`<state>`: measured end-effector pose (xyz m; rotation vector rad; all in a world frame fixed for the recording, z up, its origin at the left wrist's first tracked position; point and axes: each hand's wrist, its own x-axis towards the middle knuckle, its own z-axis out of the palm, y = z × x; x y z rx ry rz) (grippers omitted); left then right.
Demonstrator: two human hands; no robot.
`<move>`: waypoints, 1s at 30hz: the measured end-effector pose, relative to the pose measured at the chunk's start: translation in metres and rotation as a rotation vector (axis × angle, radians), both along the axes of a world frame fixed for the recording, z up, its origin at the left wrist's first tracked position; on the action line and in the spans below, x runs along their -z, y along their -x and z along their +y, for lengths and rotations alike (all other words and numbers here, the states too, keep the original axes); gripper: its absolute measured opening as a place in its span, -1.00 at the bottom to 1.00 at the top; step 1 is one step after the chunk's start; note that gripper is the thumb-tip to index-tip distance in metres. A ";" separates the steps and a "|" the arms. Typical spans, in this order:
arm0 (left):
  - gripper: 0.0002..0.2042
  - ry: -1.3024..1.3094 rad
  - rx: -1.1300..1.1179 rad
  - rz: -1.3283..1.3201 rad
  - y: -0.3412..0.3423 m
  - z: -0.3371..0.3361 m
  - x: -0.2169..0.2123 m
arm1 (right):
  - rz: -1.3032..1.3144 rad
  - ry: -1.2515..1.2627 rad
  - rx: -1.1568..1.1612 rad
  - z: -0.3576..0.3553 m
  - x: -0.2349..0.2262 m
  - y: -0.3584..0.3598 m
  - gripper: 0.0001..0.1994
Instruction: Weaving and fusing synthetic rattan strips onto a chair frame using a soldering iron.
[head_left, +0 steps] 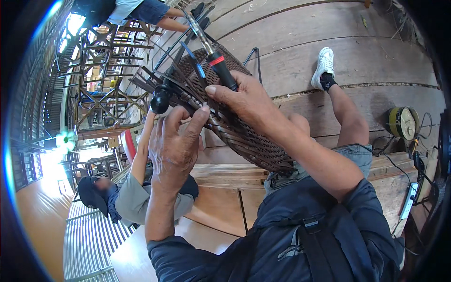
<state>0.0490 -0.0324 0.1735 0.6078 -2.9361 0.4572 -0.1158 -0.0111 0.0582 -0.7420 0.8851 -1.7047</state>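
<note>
A brown woven wicker piece (253, 145) lies across my lap, its braided edge running up toward both hands. My left hand (174, 143) has thumb and index finger pinched at that edge, on a dark flat strip. In my right hand (246, 96) is a soldering iron (221, 68) with a black handle, a red ring and a metal barrel pointing up and left, away from the weave. Loose dark strips (143, 80) stick out beyond my left fingers. Beside them sits a round black knob (161, 98); what it belongs to is unclear.
Stacked chair frames (105, 84) stand at the left. One person in a dark cap (91, 192) sits at lower left; another person's legs (171, 23) show at the top. At right are a round yellow-and-black object (403, 123), cables and a white power strip (408, 201).
</note>
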 end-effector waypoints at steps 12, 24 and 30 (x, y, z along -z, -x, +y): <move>-0.53 -0.229 -0.083 0.078 0.010 0.002 -0.009 | -0.090 -0.005 0.125 0.014 -0.010 0.009 -0.71; -0.72 -0.674 -0.207 0.174 0.020 -0.017 -0.012 | 1.130 -0.240 0.032 0.162 -0.041 0.104 -0.67; -0.73 -0.818 -0.311 0.131 0.021 -0.022 -0.020 | 1.250 -0.219 0.050 0.173 -0.056 0.096 -0.65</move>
